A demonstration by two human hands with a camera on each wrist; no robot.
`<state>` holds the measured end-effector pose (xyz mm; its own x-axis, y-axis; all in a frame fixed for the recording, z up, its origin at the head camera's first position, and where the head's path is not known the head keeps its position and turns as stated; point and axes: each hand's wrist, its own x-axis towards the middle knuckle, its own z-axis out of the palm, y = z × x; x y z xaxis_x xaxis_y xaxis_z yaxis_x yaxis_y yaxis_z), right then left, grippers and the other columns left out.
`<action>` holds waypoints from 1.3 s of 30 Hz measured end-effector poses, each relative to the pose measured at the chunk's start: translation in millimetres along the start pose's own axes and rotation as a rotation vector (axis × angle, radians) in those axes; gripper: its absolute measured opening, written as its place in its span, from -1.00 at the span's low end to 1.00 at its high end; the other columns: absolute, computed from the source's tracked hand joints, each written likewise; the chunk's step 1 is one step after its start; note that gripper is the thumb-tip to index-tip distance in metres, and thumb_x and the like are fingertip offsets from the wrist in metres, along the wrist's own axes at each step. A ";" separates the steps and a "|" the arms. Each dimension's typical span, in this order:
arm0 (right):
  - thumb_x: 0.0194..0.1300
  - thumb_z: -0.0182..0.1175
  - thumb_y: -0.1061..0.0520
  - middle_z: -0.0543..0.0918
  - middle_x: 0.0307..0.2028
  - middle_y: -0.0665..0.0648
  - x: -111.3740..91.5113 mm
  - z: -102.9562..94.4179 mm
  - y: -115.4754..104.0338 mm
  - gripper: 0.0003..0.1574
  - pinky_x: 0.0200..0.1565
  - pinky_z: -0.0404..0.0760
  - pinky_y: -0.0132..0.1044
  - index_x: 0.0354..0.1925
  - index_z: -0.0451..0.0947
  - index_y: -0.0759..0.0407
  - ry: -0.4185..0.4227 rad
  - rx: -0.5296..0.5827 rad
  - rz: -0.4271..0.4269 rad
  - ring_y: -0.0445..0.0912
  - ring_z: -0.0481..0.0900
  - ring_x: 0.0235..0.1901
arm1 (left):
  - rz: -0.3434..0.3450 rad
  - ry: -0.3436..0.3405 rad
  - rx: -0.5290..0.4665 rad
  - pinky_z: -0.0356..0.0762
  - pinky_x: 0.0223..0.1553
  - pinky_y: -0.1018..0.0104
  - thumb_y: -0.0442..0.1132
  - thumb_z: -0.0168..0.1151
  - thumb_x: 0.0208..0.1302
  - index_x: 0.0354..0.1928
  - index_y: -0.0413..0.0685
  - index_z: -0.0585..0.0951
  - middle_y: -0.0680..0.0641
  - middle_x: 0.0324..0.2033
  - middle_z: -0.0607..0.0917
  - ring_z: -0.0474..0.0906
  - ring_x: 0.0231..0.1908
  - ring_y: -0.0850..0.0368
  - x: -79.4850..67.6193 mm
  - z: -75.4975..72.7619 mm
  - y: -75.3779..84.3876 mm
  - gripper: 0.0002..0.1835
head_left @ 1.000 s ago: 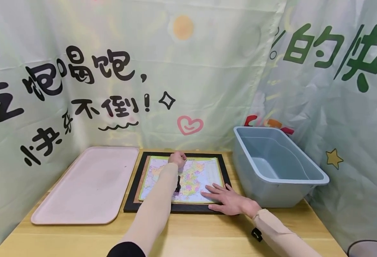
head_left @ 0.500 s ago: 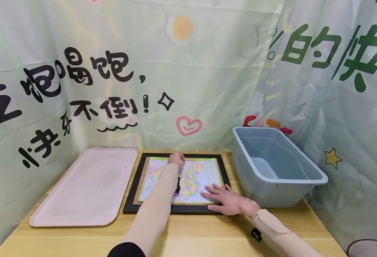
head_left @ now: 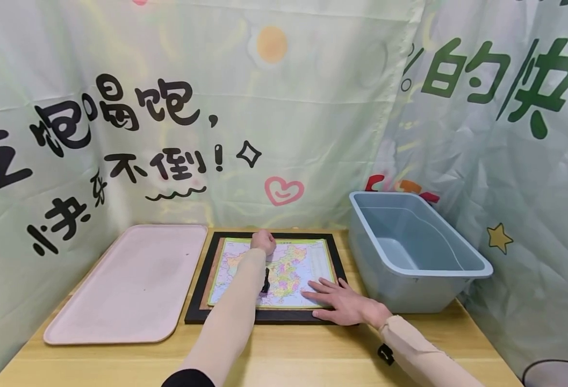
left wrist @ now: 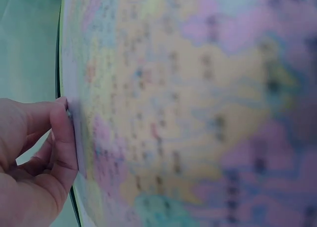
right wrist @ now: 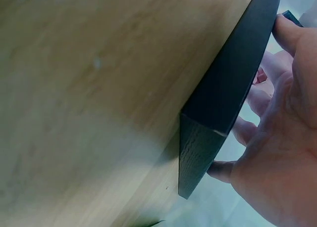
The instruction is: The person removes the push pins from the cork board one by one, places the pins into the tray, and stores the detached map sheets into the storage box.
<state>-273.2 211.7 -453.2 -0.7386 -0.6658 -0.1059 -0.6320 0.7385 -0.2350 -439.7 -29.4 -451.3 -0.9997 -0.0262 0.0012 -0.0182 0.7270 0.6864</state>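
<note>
A coloured paper map [head_left: 290,277] with a yellow-green border lies on a brown board [head_left: 213,287] inside a black frame [head_left: 303,317]. At the top edge of the map is my left hand [head_left: 263,242], its fingers bent. In the left wrist view, the thumb and finger pinch a small pale pin-like thing [left wrist: 69,115] against the map's margin; most of it is hidden by the fingers. My right hand [head_left: 344,303] rests with spread fingers on the map's lower right corner and the frame beside it.
Left of the frame lies a pale pink tray [head_left: 124,285] on the wooden table [head_left: 293,355]. A grey-blue plastic tub [head_left: 395,285] stands close by on the right. Printed cloth [head_left: 313,107] hangs behind and along both sides.
The hands and the map keep nearly the same places. The left hand bends slightly at the map's top edge, and the head view has shifted a little.
</note>
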 end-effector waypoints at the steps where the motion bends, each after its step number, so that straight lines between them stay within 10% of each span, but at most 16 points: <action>1: 0.49 -0.16 -0.34 0.13 0.52 0.08 -0.1 0.3 0.2 -0.30 0.32 -0.09 0.47 0.48 0.17 -0.23 0.003 -0.001 0.000 0.21 0.01 0.51 | 0.009 0.014 0.007 0.60 -0.13 0.04 -0.34 0.18 0.35 -0.46 -0.16 0.74 -0.15 -0.24 0.73 0.62 -0.22 -0.07 -0.2 0.3 -0.3 -0.76; 18: 0.49 -0.16 -0.34 0.13 0.52 0.09 -0.7 0.3 0.3 -0.30 0.33 -0.11 0.47 0.48 0.17 -0.24 0.011 0.003 0.000 0.20 0.02 0.50 | 0.052 0.022 0.053 0.50 -0.37 0.17 -0.33 0.28 0.22 -0.74 -0.09 0.51 -0.10 -0.59 0.65 0.53 -0.50 0.00 6.7 -1.4 -5.2 -0.63; 31: 0.48 -0.17 -0.36 0.12 0.52 0.07 0.0 2.2 0.7 -0.29 0.34 -0.13 0.46 0.48 0.17 -0.25 0.008 0.012 0.005 0.19 0.01 0.51 | -0.006 0.019 -0.035 0.56 -0.16 0.07 -0.44 0.29 0.15 -0.27 -0.18 0.56 -0.19 -0.23 0.63 0.56 -0.18 -0.10 2.1 -6.1 -8.1 -0.86; 39: 0.49 -0.17 -0.35 0.12 0.52 0.07 -0.9 1.8 -0.4 -0.29 0.34 -0.14 0.46 0.49 0.17 -0.24 0.008 0.015 0.008 0.19 0.00 0.51 | -0.101 -0.032 -0.208 0.64 -0.17 0.11 -0.38 0.11 0.37 -0.10 -0.22 0.67 -0.18 -0.38 0.70 0.67 -0.46 0.02 5.6 -9.5 -13.9 -0.81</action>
<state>-271.9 211.8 -454.7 -0.7453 -0.6592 -0.0996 -0.6230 0.7418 -0.2483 -444.8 -46.1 -453.9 -0.9932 -0.0673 -0.0955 -0.1168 0.5643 0.8172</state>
